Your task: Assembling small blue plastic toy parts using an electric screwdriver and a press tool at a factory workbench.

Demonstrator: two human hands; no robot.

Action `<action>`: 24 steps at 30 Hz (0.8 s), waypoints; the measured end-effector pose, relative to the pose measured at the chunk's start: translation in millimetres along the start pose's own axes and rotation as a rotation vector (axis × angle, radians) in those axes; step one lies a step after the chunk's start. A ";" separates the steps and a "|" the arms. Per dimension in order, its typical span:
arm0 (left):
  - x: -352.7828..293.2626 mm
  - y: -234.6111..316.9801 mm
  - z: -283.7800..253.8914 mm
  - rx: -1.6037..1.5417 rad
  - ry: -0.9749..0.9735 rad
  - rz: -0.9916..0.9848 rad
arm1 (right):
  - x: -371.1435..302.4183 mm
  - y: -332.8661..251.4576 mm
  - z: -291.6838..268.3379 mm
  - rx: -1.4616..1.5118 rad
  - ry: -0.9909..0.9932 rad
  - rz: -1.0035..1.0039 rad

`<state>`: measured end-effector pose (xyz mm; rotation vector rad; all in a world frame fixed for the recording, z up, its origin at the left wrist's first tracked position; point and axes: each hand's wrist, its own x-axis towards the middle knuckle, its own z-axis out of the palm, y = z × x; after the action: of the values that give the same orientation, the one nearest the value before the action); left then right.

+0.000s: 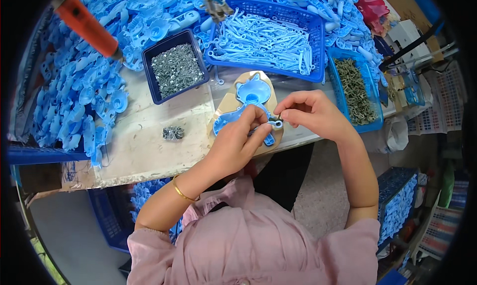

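A light-blue plastic shell half [254,92] with a round cup lies on a tan holder board [230,99] at the table's front edge. My left hand [237,141] is closed over the shell's lower part. Its thumb and forefinger press on a small light-blue lever with a ring end [278,124]. From the right, my right hand [314,115] pinches a small dark metal piece [278,118] just at that ring. Most of this piece is hidden by the fingertips, and the left fingers cover part of the shell.
Behind stands a blue basket [322,46] of ring-ended levers. A navy bin [158,97] holds screws; a blue tray [370,127] holds brassy springs. Screws [173,132] lie piled on the table. Blue shells [74,96] heap leftward. An orange screwdriver [87,24] hangs upper left.
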<state>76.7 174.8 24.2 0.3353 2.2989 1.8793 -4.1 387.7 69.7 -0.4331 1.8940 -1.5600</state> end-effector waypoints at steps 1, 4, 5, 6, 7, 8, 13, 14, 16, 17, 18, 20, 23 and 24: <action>-2.1 -0.1 -1.6 0.000 0.003 -0.004 | 2.3 -0.9 2.4 -0.028 -0.009 0.010; -5.3 -0.4 -4.2 0.092 0.020 -0.017 | 4.8 -3.0 5.9 -0.062 -0.030 0.038; -5.7 -0.5 -4.2 0.142 0.032 0.014 | 4.6 -4.3 6.4 -0.065 -0.037 0.056; -6.0 -0.5 -4.3 0.192 0.043 0.045 | 4.0 -7.6 5.4 -0.066 -0.037 0.059; -6.6 2.8 -6.3 0.188 0.042 0.043 | 3.4 -12.2 2.5 -0.096 -0.102 0.076; -7.3 9.0 -10.3 0.198 -0.017 0.025 | 3.2 -14.4 -0.3 -0.125 -0.166 0.091; -8.4 7.3 -18.3 0.111 -0.188 0.007 | 7.4 -3.2 -1.6 -0.091 -0.299 -0.038; -9.7 2.8 -18.8 0.084 -0.153 -0.029 | 8.9 -1.4 1.6 -0.080 -0.285 -0.080; -12.4 0.9 -20.1 0.059 -0.105 -0.071 | 3.6 -3.3 17.5 -0.118 -0.205 -0.143; -13.8 1.7 -18.6 0.097 -0.058 -0.082 | 1.7 -2.2 24.5 -0.151 -0.115 -0.204; -16.1 1.5 -18.7 0.136 -0.011 -0.094 | 2.9 0.4 27.9 -0.146 -0.128 -0.205; -17.3 -7.2 -23.4 0.313 0.082 0.075 | 5.6 6.6 31.7 -0.323 0.002 -0.255; -20.0 -10.2 -34.4 0.596 0.220 0.279 | 18.3 15.5 24.4 -0.292 0.021 -0.136; -21.2 -10.3 -38.5 0.700 0.272 0.311 | 21.7 17.9 22.7 -0.268 0.030 -0.039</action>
<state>86.3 130.8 21.4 0.5699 3.2068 1.2002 -2.7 361.6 44.8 -0.5672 2.1394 -1.3467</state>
